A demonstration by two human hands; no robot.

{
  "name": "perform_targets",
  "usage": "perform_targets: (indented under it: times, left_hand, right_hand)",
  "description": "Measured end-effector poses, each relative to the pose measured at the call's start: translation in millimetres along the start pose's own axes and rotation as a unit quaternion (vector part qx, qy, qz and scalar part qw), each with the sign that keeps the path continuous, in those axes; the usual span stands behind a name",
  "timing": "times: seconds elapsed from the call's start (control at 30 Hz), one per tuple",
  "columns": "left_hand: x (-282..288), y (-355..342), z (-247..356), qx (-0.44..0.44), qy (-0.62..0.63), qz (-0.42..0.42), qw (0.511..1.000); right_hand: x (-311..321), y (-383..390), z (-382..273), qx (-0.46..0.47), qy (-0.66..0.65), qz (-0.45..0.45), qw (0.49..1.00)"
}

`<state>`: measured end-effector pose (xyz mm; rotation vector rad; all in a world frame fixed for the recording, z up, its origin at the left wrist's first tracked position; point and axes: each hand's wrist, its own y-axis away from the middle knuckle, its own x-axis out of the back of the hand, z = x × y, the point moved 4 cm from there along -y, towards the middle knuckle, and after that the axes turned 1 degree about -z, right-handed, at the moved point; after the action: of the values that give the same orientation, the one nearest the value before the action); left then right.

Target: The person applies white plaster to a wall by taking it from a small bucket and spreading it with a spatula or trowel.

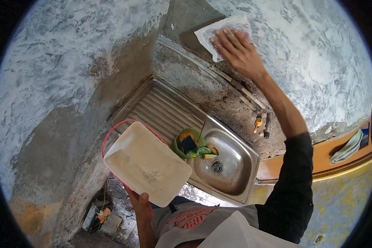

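Observation:
My left hand [142,203] grips the near edge of an off-white rectangular plastic tray [149,163], thumb on top and the other fingers hidden below. A round red rim [107,138] shows from under the tray; what it belongs to is mostly hidden. Up on the wall, my right hand [239,49] lies flat with fingers spread over a white sheet [206,36], cloth or paper, which is against a bare grey patch. Whitish smears mark those fingers.
Below stands a steel sink [248,165] with a ribbed drainboard [153,97]. On it sits a green bowl [178,146] with a dark sponge-like block and a green-yellow packet. Pipes [211,70] and a yellow-handled tap [258,123] run along the wall. A pale cloth [346,149] hangs at right.

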<state>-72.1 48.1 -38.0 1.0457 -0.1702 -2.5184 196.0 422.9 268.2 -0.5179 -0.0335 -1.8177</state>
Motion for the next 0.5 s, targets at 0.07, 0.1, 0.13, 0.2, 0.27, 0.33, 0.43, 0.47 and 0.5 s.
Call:
perform_targets:
  times: [0.07,0.1,0.13,0.2,0.27,0.33,0.43,0.47,0.5]
  left_hand:
    - [10.6,-6.3,-5.9,0.002,-0.016,0.022,1.000]
    - [19.2,-8.4,-9.6,0.001,-0.036,0.041,0.998]
    - [22.0,-13.9,-15.1,0.026,-0.043,0.068,0.996]
    - [19.3,-24.0,-20.1,0.034,-0.037,0.048,0.998]
    - [9.8,-29.7,-9.0,0.026,-0.039,0.020,0.999]
    - [5.0,-35.6,-7.4,0.042,-0.055,0.033,0.997]
    - [11.9,-40.0,-6.6,0.046,-0.061,0.027,0.997]
    - [12.7,-41.4,-7.1,0.036,-0.058,0.014,0.998]
    - [10.3,-42.5,-4.6,0.033,-0.053,0.012,0.998]
  right_hand:
    - [-57.2,-5.6,2.3,0.051,0.037,-0.031,0.998]
    - [-82.4,-4.9,2.8,0.098,0.074,-0.059,0.991]
    - [-96.8,0.7,8.5,0.120,0.086,-0.105,0.983]
    - [-111.5,18.9,24.9,0.118,0.061,-0.123,0.983]
    - [-119.6,30.6,28.4,0.113,0.035,-0.157,0.981]
    - [-106.1,54.1,39.0,0.119,0.037,-0.180,0.976]
    - [-76.2,98.3,41.8,0.113,-0.002,-0.222,0.968]
    - [-59.1,101.3,32.8,0.105,0.001,-0.259,0.960]
    - [-46.4,100.5,27.8,0.095,0.006,-0.295,0.951]
